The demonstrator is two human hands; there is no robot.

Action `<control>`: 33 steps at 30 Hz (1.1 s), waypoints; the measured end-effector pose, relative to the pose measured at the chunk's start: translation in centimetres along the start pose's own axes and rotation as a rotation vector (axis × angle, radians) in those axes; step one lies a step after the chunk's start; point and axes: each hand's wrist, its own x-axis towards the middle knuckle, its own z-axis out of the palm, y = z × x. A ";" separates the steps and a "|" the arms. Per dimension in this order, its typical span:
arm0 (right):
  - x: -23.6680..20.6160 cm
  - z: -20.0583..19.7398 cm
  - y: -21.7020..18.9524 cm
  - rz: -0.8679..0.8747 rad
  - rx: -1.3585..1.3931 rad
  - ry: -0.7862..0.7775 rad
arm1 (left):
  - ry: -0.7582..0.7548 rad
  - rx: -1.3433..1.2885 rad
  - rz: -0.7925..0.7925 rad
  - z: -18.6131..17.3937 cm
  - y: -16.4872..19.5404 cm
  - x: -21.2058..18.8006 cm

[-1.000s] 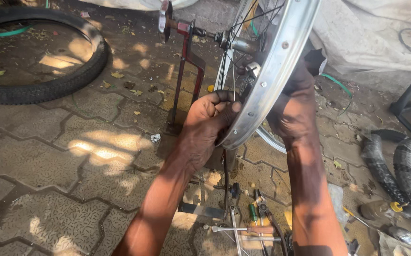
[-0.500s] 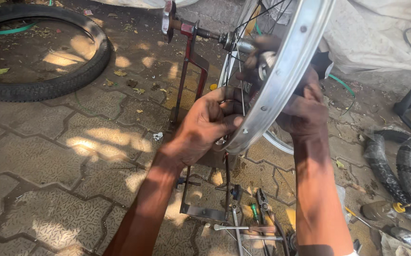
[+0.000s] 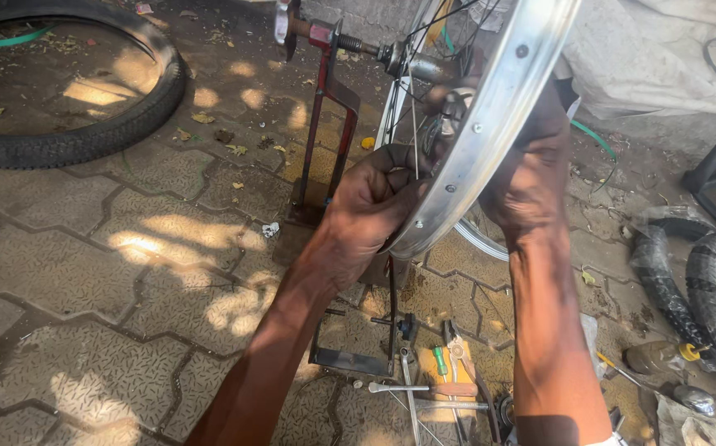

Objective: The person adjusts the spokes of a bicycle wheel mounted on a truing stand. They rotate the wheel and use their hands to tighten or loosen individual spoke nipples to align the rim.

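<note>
In the head view, your left hand (image 3: 374, 206) is curled shut against the near-left side of the bare silver metal bicycle wheel rim (image 3: 490, 124), fingers pinched around a thin wire spoke (image 3: 414, 132) just inside the rim. Your right hand (image 3: 531, 177) lies behind the rim on its right side, pressed to it; the rim hides its fingers, so you cannot tell whether they are closed or spread. The rim stands tilted, upper centre of the scene, its hub on the axle of a rusty dark red metal truing stand (image 3: 325, 124) that rises from the grey interlocking paving stones (image 3: 68, 272). Far left lies a black rubber tyre (image 3: 85, 136) flat on the paving, well apart from your hands. Near, between your forearms, a scatter of hand tools (image 3: 440, 380) rests on the ground. At the right edge, folded black tyres (image 3: 705, 289) lie beside a small brown bottle with a yellow cap (image 3: 659, 357).
</note>
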 end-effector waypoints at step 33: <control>-0.4 1.7 -1.5 0.138 -0.052 -0.171 | -0.025 -0.200 0.131 -0.4 -0.5 -0.4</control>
